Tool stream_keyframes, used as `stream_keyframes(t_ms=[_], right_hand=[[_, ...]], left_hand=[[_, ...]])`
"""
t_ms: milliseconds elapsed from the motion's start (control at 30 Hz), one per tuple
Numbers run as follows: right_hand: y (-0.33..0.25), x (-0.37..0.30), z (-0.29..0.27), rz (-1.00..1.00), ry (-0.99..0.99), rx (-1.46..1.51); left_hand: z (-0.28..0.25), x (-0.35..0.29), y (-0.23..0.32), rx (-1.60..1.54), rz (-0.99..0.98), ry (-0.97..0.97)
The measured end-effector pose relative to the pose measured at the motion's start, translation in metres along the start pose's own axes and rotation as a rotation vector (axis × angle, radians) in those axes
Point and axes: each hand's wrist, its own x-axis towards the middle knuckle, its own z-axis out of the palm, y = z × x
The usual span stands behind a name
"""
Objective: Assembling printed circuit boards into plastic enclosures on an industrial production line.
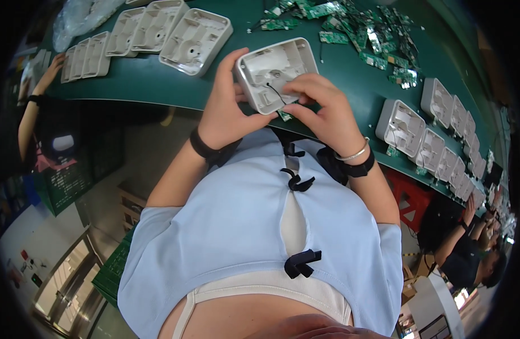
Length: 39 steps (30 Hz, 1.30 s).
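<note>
Here, in the head view, my left hand [229, 116] grips the left side of a white housing [279, 63], held open face up over the worktop [342, 73]. A black cable [276, 92] slants from its floor down and rightward to my right hand [326, 107], the nearer one; whether those fingers pinch it, I cannot tell. A green circuit board [285, 116] shows beneath. Moulded ribs line the open housings [196, 44] at left.

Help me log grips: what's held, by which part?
Left hand: white rectangular plastic housing, by its left side. Right hand: at thin black wire, pinch unclear.
</note>
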Motion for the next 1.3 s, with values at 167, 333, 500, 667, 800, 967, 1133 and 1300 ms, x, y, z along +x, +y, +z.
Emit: stream_keyframes(t_ms=[167, 333, 500, 667, 800, 967, 1133, 1300], right_hand=[[-0.004, 0.003, -0.006, -0.320, -0.097, -0.495], [-0.004, -0.004, -0.006, -0.402, -0.173, -0.627], [-0.013, -0.034, -0.028, -0.355, -0.121, -0.676], [-0.014, -0.072, -0.056, -0.171, -0.065, -0.879], [-0.011, -0.083, -0.069, -0.104, -0.063, -0.979], [-0.016, -0.082, -0.073, -0.008, -0.119, -1.012], [-0.043, -0.060, -0.090, 0.083, -0.082, -0.876], [-0.023, 0.019, -0.120, -0.149, 0.186, -1.128]], left_hand=[[-0.002, -0.003, -0.004, -0.022, -0.024, -0.015], [-0.007, -0.004, -0.004, -0.035, -0.038, -0.080], [-0.042, -0.004, 0.020, 0.511, 0.172, -0.040], [-0.077, -0.001, 0.009, 1.126, 0.289, 0.279], [-0.080, 0.001, -0.003, 1.340, 0.259, 0.301], [-0.079, -0.002, -0.003, 1.265, 0.326, 0.313], [-0.057, -0.011, 0.005, 1.039, 0.451, 0.217], [-0.021, -0.014, 0.006, 0.923, 0.522, 0.072]])
